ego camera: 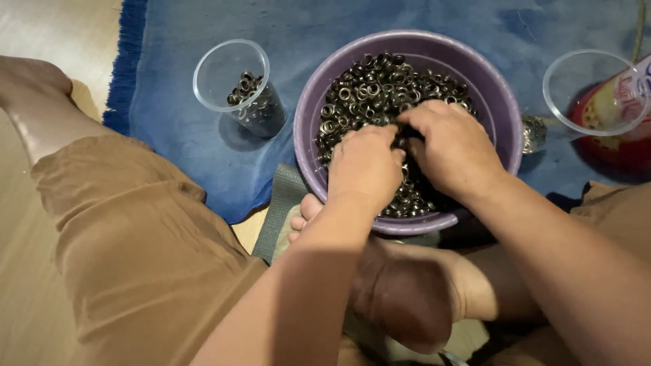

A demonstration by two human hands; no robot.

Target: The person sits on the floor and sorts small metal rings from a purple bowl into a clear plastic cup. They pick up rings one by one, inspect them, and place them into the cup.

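A purple plastic bowl (498, 91) sits on a blue mat in front of me, filled with several small dark metal rings (369, 88). Both hands are inside the bowl, on the ring pile. My left hand (365, 166) has its fingers curled down into the rings near the bowl's front. My right hand (453, 149) lies beside it, fingertips pinched at the rings where the two hands meet. What each hand's fingers enclose is hidden under the hands.
A clear plastic cup (237, 85) with some rings in it stands left of the bowl. Another clear cup (597, 91) lies at the right, against a red packet (620, 146). My brown-clad knees and bare foot (407, 285) border the blue mat (190, 135).
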